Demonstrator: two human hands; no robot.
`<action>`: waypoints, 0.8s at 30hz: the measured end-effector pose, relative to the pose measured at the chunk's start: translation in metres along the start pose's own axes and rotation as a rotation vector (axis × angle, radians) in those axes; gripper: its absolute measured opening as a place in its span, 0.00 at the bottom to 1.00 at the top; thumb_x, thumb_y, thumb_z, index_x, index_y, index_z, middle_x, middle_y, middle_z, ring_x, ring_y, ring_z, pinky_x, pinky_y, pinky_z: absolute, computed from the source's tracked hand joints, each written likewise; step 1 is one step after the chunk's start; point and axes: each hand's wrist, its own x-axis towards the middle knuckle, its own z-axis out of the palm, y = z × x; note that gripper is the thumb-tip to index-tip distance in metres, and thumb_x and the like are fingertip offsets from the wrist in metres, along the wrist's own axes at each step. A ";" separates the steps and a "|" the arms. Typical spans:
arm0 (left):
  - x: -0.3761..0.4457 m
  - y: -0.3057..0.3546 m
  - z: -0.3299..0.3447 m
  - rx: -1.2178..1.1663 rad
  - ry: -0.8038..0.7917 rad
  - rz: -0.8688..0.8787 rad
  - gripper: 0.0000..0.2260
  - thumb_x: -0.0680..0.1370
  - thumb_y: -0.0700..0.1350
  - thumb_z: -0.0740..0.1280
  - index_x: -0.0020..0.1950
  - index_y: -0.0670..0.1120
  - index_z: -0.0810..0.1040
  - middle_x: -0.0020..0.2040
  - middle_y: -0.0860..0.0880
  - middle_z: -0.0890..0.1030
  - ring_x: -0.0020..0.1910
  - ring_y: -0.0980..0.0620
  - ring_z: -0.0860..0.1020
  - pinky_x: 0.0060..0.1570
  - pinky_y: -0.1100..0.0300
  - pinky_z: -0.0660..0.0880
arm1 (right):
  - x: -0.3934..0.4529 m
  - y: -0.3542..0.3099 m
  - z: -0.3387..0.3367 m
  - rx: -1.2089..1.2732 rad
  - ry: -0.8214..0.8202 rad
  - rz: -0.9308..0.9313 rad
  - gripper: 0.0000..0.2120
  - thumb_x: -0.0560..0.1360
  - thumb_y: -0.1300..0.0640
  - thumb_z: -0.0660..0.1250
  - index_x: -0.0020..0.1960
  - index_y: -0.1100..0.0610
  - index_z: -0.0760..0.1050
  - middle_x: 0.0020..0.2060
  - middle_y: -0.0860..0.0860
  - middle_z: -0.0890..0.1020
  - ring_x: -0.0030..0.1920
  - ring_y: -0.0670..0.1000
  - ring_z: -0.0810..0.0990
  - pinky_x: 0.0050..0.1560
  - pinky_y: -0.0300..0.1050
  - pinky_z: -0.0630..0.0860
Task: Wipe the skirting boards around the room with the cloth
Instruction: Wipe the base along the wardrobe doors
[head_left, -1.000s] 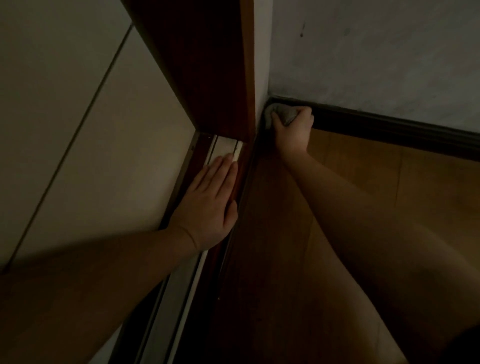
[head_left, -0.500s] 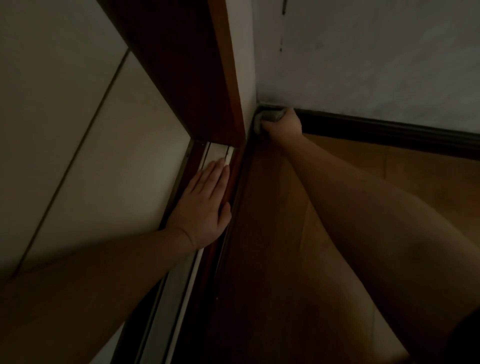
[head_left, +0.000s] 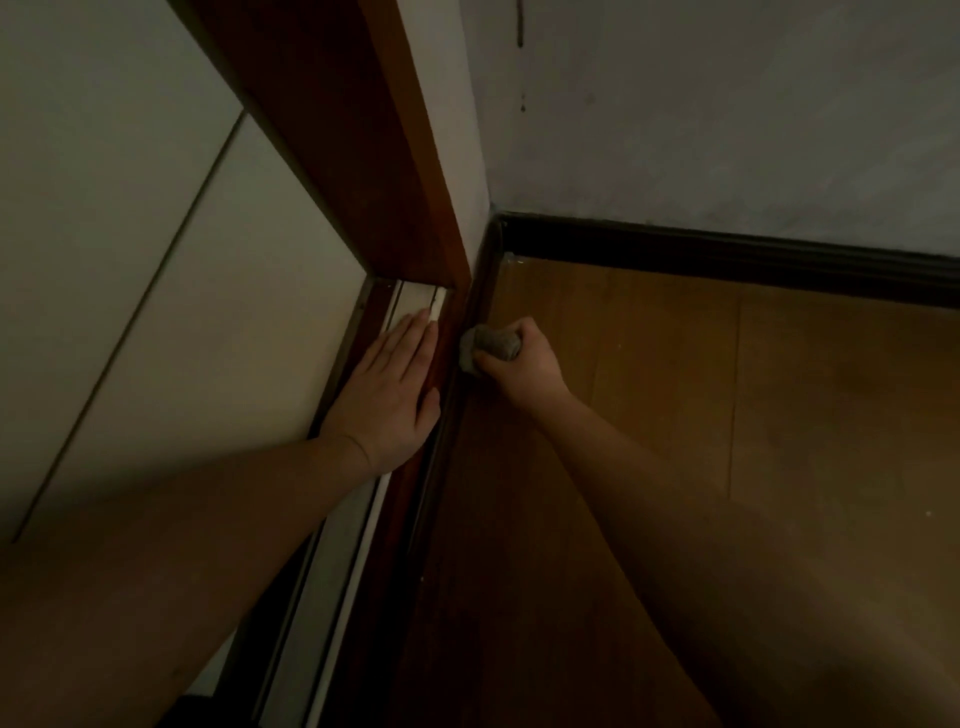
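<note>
Against dark skirting board (head_left: 470, 332), bunched grey cloth (head_left: 491, 343) — right hand (head_left: 524, 364)

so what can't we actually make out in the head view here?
- Cloth: mostly wrapped in the right hand; its contact with the skirting board is lost in shadow.
- Door track: partly covered by the flat left hand.
- Dirt on the far skirting board: too dark to judge.
- Both forearms: cut off by the frame edges.

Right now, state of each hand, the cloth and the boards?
left hand: flat, fingers straight, resting on the door track.
right hand: gripping the cloth.
cloth: bunched, pressed against the side skirting board.
back skirting board: untouched.
</note>
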 end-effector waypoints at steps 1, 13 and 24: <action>0.000 -0.001 0.000 0.002 -0.011 -0.006 0.32 0.81 0.54 0.47 0.81 0.39 0.51 0.81 0.42 0.51 0.81 0.47 0.49 0.79 0.50 0.50 | -0.007 0.002 0.003 -0.001 -0.007 -0.003 0.14 0.73 0.56 0.74 0.49 0.51 0.68 0.53 0.53 0.76 0.50 0.51 0.78 0.47 0.48 0.80; 0.023 0.004 -0.031 0.123 -0.092 0.230 0.29 0.85 0.55 0.45 0.81 0.40 0.52 0.81 0.41 0.53 0.80 0.47 0.53 0.79 0.49 0.50 | -0.073 0.043 0.007 -0.237 0.019 0.018 0.16 0.77 0.57 0.69 0.61 0.52 0.67 0.61 0.51 0.68 0.52 0.52 0.76 0.46 0.42 0.74; 0.082 0.000 -0.021 0.044 -0.098 0.394 0.27 0.83 0.51 0.48 0.82 0.44 0.52 0.82 0.47 0.52 0.80 0.51 0.51 0.79 0.53 0.48 | -0.034 0.051 -0.053 -0.099 0.436 -0.059 0.24 0.74 0.59 0.73 0.66 0.59 0.68 0.64 0.54 0.68 0.56 0.44 0.68 0.59 0.38 0.69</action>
